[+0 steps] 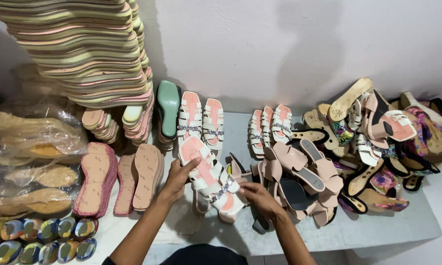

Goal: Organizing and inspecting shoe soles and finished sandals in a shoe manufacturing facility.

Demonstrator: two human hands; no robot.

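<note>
A white strappy sandal with a pink insole and a sparkly band lies tilted between my hands above the pale table. My left hand grips its heel end on the left. My right hand touches its toe end on the right. Behind it, two matching white sandals stand upright against the wall. Three more like them stand further right.
A tall stack of flat soles leans at the back left. Bagged cork soles, pink soles and colourful heel pieces fill the left. Beige heeled mules and a heap of mixed sandals lie on the right.
</note>
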